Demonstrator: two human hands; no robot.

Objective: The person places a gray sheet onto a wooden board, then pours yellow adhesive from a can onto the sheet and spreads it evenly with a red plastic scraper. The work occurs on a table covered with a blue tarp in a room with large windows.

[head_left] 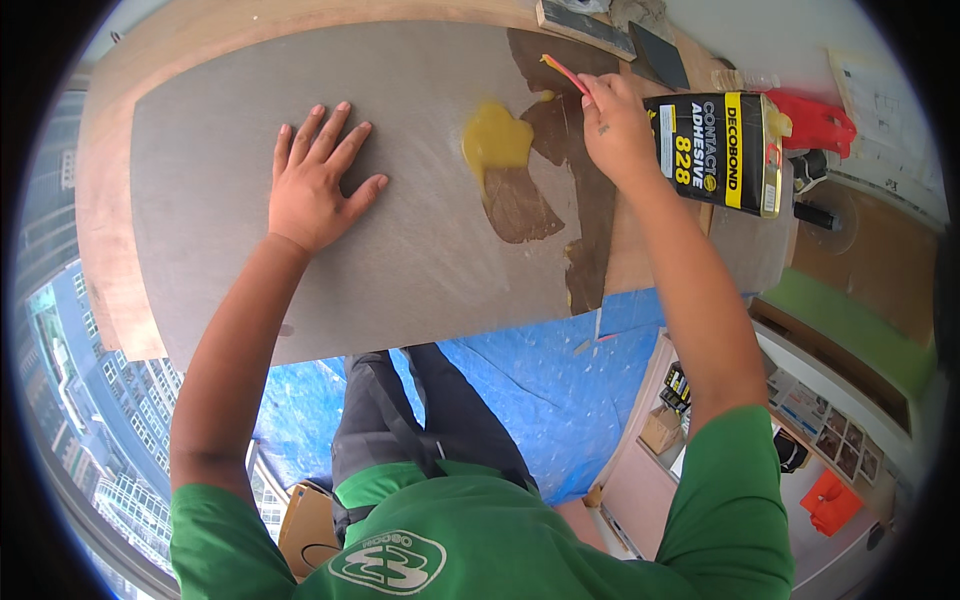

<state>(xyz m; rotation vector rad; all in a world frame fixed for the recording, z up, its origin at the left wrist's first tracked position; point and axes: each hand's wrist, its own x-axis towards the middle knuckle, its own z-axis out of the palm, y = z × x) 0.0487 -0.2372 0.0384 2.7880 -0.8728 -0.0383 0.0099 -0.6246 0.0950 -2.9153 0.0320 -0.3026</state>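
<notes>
A large grey-brown sheet (400, 270) lies flat in front of me. My left hand (318, 180) rests palm down on its left half, fingers spread, holding nothing. Right of the middle sits a yellow puddle of glue (497, 138). Darker, wet-looking smears (588, 220) run from it and along the sheet's right edge. At the far right, my right hand (618, 125) is closed on a thin red glue spreader (567, 73), seen nearly edge-on, with yellow glue at its tip. Its tip hangs over or touches the dark far corner; I cannot tell which.
Right of my right hand stands a black and yellow glue tin (715, 150) with drips at its top. Behind it lie a red plastic thing (815, 120) and a dark flat block (658, 55). Blue sheeting (540, 400) covers the floor. Shelves (660, 430) stand at the lower right.
</notes>
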